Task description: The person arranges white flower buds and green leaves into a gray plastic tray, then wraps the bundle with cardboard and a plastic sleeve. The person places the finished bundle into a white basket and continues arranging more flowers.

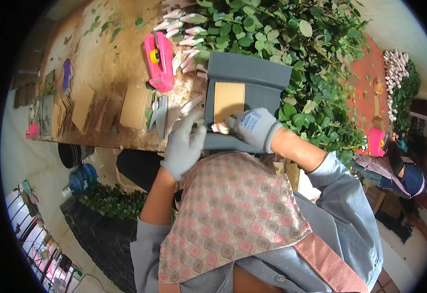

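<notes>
My right hand (255, 127), in a grey glove, has its fingers closed on a pale pink rose bud (220, 128) near the lower part of a dark grey padded board (267, 90). A rectangle of corrugated cardboard (228, 95) lies on the board, just beyond my fingers. My left hand (184, 144), also gloved, is curled at the board's left, its fingertips close together; whatever is between them is too small to make out. White-wrapped buds (191, 105) lie just past it, beside a grey metal tool (160, 117).
The stained worktable (106, 58) holds a pink tape dispenser (158, 63), cardboard pieces (82, 107) and leafy rose bundles (291, 34). At right, another person (404, 178) is beside a red table (364, 73) with roses. A blue water jug (82, 180) stands low left.
</notes>
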`<state>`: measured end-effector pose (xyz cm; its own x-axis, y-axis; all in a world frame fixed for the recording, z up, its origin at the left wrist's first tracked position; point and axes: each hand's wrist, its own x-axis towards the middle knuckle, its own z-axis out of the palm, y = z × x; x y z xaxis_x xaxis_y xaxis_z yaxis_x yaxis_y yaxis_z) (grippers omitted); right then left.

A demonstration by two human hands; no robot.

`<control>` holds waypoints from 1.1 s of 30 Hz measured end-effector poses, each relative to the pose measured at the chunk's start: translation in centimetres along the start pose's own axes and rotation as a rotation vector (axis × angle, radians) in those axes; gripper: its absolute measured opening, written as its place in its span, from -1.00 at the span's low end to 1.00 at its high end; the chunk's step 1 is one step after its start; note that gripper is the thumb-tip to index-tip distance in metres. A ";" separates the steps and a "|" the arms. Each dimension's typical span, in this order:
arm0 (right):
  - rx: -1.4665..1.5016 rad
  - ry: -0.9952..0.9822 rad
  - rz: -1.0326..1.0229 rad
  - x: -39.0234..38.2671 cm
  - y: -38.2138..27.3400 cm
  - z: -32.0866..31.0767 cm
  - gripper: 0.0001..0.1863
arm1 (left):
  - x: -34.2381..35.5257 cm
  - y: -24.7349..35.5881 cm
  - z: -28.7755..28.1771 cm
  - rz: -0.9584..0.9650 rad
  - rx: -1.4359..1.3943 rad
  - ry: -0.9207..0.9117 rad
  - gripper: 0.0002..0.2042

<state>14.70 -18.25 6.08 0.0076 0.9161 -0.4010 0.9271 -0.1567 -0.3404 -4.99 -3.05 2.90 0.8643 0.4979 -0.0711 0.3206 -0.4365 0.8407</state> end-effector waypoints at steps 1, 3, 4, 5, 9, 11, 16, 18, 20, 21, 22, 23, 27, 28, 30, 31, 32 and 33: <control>0.016 -0.030 0.011 0.2 0.2 -0.1 -0.71 | 0.5 1.3 -0.8 0.181 0.203 0.035 -0.62; 0.041 -0.060 0.018 -0.1 0.1 -0.9 -0.67 | 0.5 3.7 -1.5 0.301 0.314 -0.163 -0.60; 0.044 -0.072 0.020 -0.2 0.0 -1.5 -0.66 | 0.6 4.4 -1.5 0.397 0.360 -0.261 -0.58; 0.037 -0.031 0.002 -0.1 0.4 -1.2 -0.61 | 0.7 4.6 -0.9 0.501 0.416 -0.250 -0.57; 0.082 0.045 -0.009 0.0 1.2 -0.4 -0.71 | 1.0 2.3 2.3 0.655 0.556 -0.205 -0.61; 0.144 0.064 -0.008 0.2 1.2 -0.4 -0.75 | 0.8 2.0 2.6 0.658 0.597 -0.170 -0.66; 0.134 0.144 -0.018 1.6 3.7 -4.2 -0.83 | 1.2 2.4 3.2 0.652 0.584 -0.147 -0.72; 0.185 0.577 0.041 2.4 5.6 -8.0 -0.77 | 1.1 2.1 3.3 0.668 0.606 -0.156 -0.69; 0.112 0.783 0.191 5.6 8.4 -11.0 -0.78 | 0.4 1.0 3.3 0.646 0.596 -0.115 -0.69; 0.041 0.876 0.256 7.9 10.4 -11.8 -0.74 | 0.0 0.7 3.2 0.615 0.582 -0.101 -0.70; -0.071 0.925 0.374 8.6 13.6 -12.0 -0.71 | 0.4 1.1 3.5 0.628 0.564 -0.110 -0.70; -0.127 0.922 0.455 9.1 16.1 -12.2 -0.65 | 0.6 1.2 3.8 0.640 0.570 -0.109 -0.70; -0.188 0.474 0.709 10.0 20.7 -12.3 -0.67 | 1.4 2.0 4.2 0.696 0.577 -0.064 -0.70; -0.150 0.391 0.688 10.2 20.2 -12.1 -0.69 | 0.9 1.9 4.1 0.686 0.573 -0.049 -0.71; -0.303 0.422 0.670 10.1 19.8 -12.0 -0.73 | 1.1 1.9 4.2 0.696 0.577 -0.036 -0.72; -0.395 0.437 0.649 9.3 19.3 -12.0 -0.74 | 1.1 1.7 4.4 0.700 0.569 -0.034 -0.72; -0.486 0.457 0.603 9.0 17.8 -12.5 -0.74 | 0.6 1.6 4.1 0.687 0.575 -0.019 -0.72; -0.605 0.466 0.590 8.0 16.7 -13.3 -0.76 | 0.4 1.5 3.8 0.679 0.580 -0.027 -0.72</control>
<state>35.23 -8.58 8.50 0.5612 0.8259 0.0551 0.7617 -0.5413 0.3562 -2.73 -6.37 2.11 0.9457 -0.0206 0.3244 -0.1245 -0.9448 0.3029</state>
